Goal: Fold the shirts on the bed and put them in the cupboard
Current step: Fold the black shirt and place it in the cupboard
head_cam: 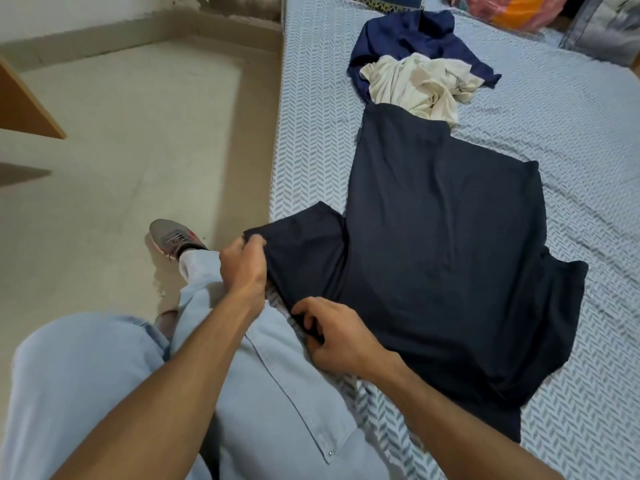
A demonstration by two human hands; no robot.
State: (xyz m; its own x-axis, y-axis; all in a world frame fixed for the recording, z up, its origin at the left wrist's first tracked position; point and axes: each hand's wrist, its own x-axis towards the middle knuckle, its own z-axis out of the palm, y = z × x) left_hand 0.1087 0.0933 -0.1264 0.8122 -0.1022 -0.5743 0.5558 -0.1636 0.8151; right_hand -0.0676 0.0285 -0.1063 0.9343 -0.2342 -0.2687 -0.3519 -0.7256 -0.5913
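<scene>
A dark navy T-shirt (440, 244) lies spread flat on the bed (311, 133), its hem toward the far end. My left hand (242, 265) pinches the end of its left sleeve at the bed's near edge. My right hand (332, 337) grips the shirt's shoulder edge close to my body. Beyond the dark shirt lie a crumpled cream shirt (419, 84) and a blue shirt (412, 39), heaped together. The cupboard is not in view.
The bed sheet has a grey-white herringbone print. A bare floor (138, 133) runs to the left, with my shoe (173, 239) on it. A wooden board edge (24, 105) juts in at far left. Colourful bedding (519, 8) sits at the bed's far end.
</scene>
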